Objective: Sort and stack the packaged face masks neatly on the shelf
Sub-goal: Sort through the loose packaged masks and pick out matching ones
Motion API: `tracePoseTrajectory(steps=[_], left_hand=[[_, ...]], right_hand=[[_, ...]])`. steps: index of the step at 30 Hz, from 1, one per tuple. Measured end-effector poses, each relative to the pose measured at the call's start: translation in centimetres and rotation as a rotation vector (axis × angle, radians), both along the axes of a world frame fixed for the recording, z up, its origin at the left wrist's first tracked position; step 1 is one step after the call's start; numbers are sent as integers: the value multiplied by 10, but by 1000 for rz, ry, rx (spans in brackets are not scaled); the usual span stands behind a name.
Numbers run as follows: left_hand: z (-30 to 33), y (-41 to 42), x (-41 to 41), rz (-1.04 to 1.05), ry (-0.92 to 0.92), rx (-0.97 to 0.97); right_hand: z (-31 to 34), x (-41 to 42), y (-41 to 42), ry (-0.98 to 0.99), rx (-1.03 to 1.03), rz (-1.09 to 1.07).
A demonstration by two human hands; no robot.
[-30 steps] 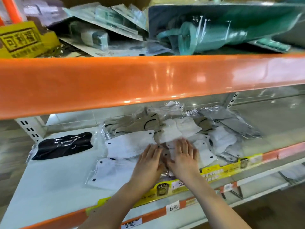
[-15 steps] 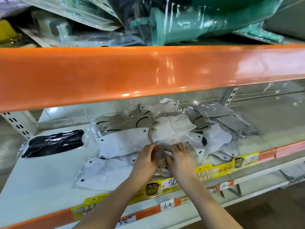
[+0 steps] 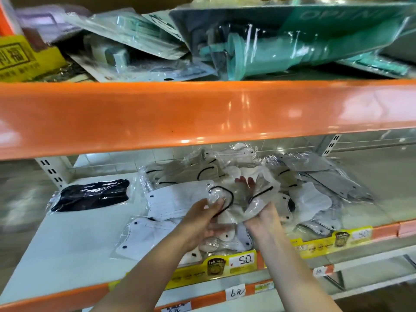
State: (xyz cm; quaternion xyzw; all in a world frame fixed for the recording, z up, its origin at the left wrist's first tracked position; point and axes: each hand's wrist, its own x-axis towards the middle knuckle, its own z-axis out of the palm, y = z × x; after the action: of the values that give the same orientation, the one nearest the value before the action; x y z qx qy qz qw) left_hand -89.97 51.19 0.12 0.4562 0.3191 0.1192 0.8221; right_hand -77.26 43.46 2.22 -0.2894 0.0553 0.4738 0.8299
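Observation:
A loose pile of packaged face masks [image 3: 304,194] in clear bags, white, beige and grey, covers the middle of the white shelf [image 3: 74,239]. Both hands hold one beige packaged mask [image 3: 238,199] with black ear loops, lifted a little above the pile. My left hand [image 3: 202,219] grips its left edge, thumb on top. My right hand [image 3: 261,212] holds its right side from beneath, fingertips showing through the plastic. A white packaged mask [image 3: 177,199] lies just left of the hands. A black packaged mask [image 3: 90,194] lies alone at the shelf's left.
An orange shelf beam [image 3: 202,113] runs across just above the pile. The upper shelf holds teal and clear packaged goods [image 3: 281,41] and a yellow box [image 3: 20,57]. Yellow price labels [image 3: 238,262] line the shelf's front edge. A slotted upright [image 3: 51,170] stands at back left.
Both hands went from lying flat on the pile to gathering a beige packaged mask and lifting it off the pile. The view has shifted slightly.

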Motion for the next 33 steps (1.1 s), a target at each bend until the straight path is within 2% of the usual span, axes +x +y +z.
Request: tracePoseTrajectory(steps=[4, 8, 9, 12, 15, 19, 21, 23, 25, 27, 30, 33], left_hand=[[9, 11, -11, 132, 62, 256], [7, 32, -25, 238, 91, 364], [6, 36, -28, 246, 107, 385], [3, 45, -37, 289, 131, 410], [0, 50, -43, 328, 132, 378], [-3, 50, -47, 386, 134, 426], [-3, 49, -47, 436, 174, 572], [-4, 48, -47, 451, 227, 741], [-3, 45, -47, 392, 319, 923], [-4, 43, -47, 314, 348, 982], [0, 38, -47, 275, 273, 1008], [3, 36, -46, 324, 159, 899]], right_hand=[[-5, 1, 2, 53, 56, 42], [-12, 5, -5, 135, 47, 56], [-14, 6, -7, 101, 48, 59], [-19, 5, -8, -213, -49, 88], [-23, 0, -5, -275, -95, 179], [-31, -7, 1, -423, -264, 56], [-30, -10, 4, -640, -411, -78], [-20, -14, 2, -939, -499, -241], [-3, -25, -3, -1174, -483, -371], [12, -37, -6, -1436, -422, -430], [0, -43, -1, -1940, -398, -374], [-33, -47, 3, -2349, -397, -194]])
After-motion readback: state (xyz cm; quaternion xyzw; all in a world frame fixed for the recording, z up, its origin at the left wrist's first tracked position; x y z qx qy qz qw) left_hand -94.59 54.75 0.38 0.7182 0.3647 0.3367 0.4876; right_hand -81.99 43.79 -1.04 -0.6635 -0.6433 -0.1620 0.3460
